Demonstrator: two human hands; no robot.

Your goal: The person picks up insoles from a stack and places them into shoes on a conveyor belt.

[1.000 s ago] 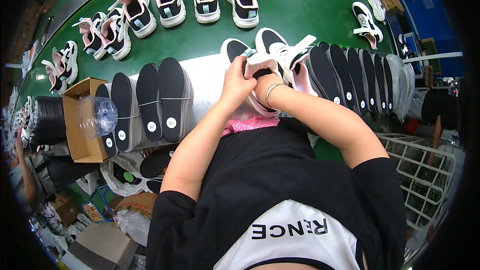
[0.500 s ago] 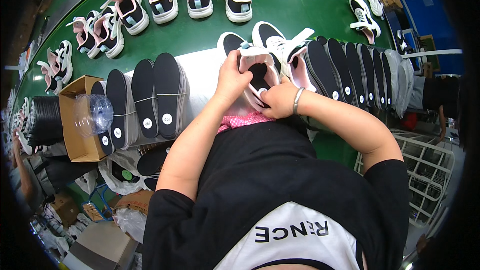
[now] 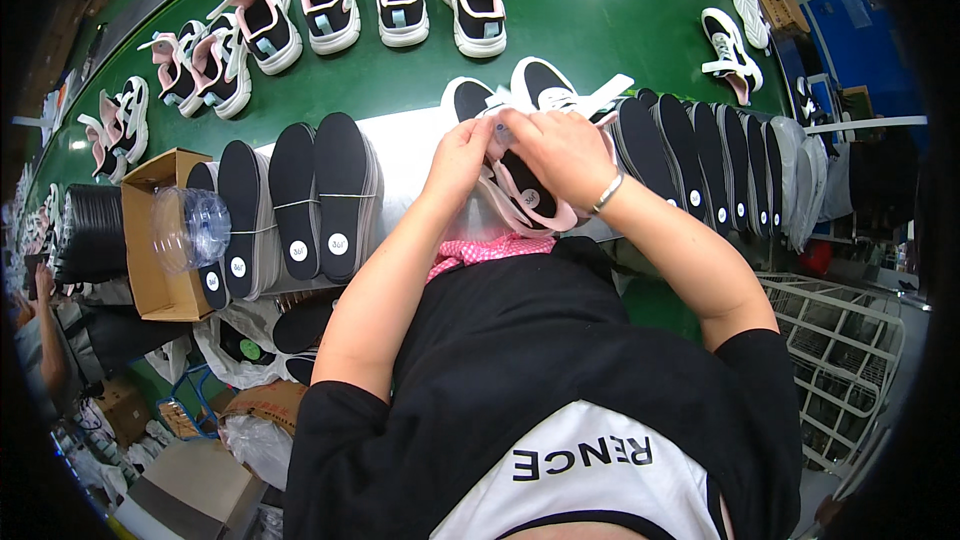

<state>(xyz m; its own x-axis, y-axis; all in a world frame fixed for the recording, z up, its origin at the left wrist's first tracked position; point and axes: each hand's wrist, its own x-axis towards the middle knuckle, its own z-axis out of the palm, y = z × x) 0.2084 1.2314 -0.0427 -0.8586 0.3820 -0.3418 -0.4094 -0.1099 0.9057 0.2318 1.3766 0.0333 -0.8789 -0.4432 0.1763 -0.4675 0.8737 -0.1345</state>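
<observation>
A black, white and pink sneaker (image 3: 557, 220) stands in front of me with its heel toward my body. Inside it lies a black insole (image 3: 541, 180) with a round white label at the heel. My left hand (image 3: 460, 162) is closed at the sneaker's tongue, fingertips together. From the other side my right hand (image 3: 566, 153), a bracelet on its wrist, pinches the same pale tongue and hides much of the shoe's opening. Just beyond is another sneaker (image 3: 543, 78) with a white strap sticking out to the right.
Stacks of black insoles (image 3: 345, 175) stand to the left, some banded, beside a cardboard box (image 3: 150, 285) and a clear plastic container (image 3: 190, 230). More insoles (image 3: 680, 140) line up at right. Several sneakers (image 3: 402, 0) sit along the green conveyor belt (image 3: 620, 10). A white wire rack (image 3: 840, 340) stands right.
My right hand has moved from the shoe's heel, inside the opening, up to its tongue. The left hand has shifted slightly and meets it there. The insole's label now shows.
</observation>
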